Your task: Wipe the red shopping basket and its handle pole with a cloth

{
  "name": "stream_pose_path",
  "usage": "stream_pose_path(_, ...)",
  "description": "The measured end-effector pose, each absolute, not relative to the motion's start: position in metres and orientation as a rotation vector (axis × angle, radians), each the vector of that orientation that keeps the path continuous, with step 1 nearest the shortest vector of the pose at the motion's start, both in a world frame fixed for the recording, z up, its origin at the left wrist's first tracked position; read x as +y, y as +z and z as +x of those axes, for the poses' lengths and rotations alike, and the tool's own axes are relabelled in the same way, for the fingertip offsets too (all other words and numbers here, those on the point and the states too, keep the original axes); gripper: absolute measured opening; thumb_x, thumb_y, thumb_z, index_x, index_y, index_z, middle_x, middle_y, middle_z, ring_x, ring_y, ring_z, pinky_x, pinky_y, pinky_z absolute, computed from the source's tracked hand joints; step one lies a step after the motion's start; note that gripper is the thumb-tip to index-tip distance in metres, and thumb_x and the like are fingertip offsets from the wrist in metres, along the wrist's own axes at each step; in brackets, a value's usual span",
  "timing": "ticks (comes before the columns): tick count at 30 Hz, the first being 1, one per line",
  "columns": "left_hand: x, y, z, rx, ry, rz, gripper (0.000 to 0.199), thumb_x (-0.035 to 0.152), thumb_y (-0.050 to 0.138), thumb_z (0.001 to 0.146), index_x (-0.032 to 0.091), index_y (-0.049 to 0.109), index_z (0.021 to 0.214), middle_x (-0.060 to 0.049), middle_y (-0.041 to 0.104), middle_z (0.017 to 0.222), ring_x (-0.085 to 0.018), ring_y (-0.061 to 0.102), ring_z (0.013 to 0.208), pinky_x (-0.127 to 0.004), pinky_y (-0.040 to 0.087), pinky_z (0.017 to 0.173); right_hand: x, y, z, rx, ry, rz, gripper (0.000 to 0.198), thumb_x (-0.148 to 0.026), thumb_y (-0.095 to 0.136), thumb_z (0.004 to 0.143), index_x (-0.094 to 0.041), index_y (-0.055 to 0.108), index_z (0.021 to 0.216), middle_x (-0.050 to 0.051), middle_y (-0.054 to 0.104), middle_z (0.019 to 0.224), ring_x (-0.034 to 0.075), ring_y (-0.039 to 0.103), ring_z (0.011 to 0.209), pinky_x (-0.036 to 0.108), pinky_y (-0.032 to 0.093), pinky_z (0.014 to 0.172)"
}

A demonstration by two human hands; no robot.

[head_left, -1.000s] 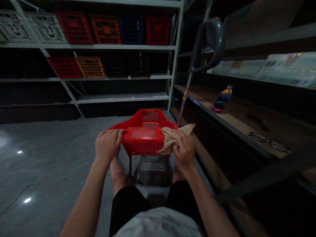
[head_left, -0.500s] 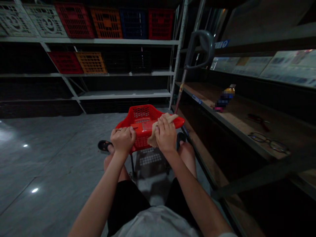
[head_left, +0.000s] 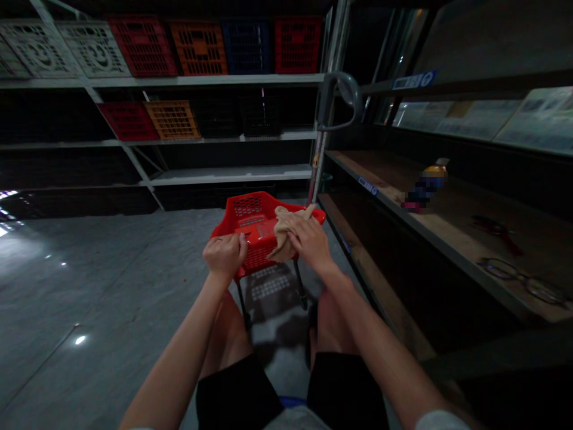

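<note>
A red plastic shopping cart (head_left: 248, 206) with a perforated basket stands between my knees. My left hand (head_left: 225, 255) is closed round the left part of its near rim. Beneath my right hand (head_left: 310, 242) lies a beige cloth (head_left: 282, 236), bunched over the right part of the same rim. The right fingers press on the cloth, and its loose end hangs down the near side. A grey loop handle (head_left: 323, 101) on a tall pole rises behind the cart's right side.
At right, a wooden shelf (head_left: 430, 221) carries a blurred-out bottle (head_left: 423, 188), red-handled pliers or similar tool (head_left: 496, 232) and eyeglasses (head_left: 521, 278). Colored crates (head_left: 197, 48) line a metal rack (head_left: 233, 174) ahead. Grey concrete floor (head_left: 147, 286) extends to the left.
My right hand has slid slightly right along the rim, its fingers now flatter over the cloth. The left hand keeps its grip. My legs have drawn in, and the view has shifted somewhat.
</note>
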State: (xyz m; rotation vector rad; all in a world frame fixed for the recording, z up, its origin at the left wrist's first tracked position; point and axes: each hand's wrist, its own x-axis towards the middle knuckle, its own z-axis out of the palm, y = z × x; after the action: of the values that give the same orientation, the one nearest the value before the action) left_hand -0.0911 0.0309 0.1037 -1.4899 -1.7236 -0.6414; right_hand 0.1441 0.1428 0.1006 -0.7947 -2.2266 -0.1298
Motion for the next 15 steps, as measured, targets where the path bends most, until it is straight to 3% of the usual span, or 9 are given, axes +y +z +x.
stream_pose_path(4,0.045,0.103,-0.092,-1.802,-0.661,-1.503,0.041,0.031,0.044,0.097,0.02,0.065,0.064,-0.009,0.073,0.068,-0.02,0.065,0.063,-0.033,0.037,0.067,0.202,0.1,0.176,-2.215,-0.21,-0.972,0.043,-0.037,0.036,0.105,-0.019,0.069,0.125,0.011,0.073,0.123,0.028,0.061,0.121,0.052,0.033,0.119)
stream_pose_path(8,0.059,0.104,-0.083,-1.908,-0.66,-1.515,0.046,0.034,0.039,0.1,0.019,0.067,0.067,-0.011,0.074,0.072,-0.022,0.067,0.067,-0.034,0.038,0.07,0.238,0.104,0.179,-2.17,-0.2,-1.066,0.047,-0.035,0.032,0.104,-0.017,0.074,0.115,0.012,0.074,0.12,0.03,0.058,0.124,0.055,0.033,0.119)
stream_pose_path(15,0.071,0.122,-0.055,-2.119,-0.499,-1.533,0.06,0.037,0.022,0.103,0.011,0.074,0.088,-0.019,0.076,0.086,-0.029,0.072,0.079,-0.038,0.043,0.073,0.198,0.109,0.133,-2.146,-0.124,-0.945,0.041,-0.03,0.041,0.102,-0.02,0.065,0.134,0.008,0.062,0.145,0.03,0.041,0.146,0.057,0.023,0.125)
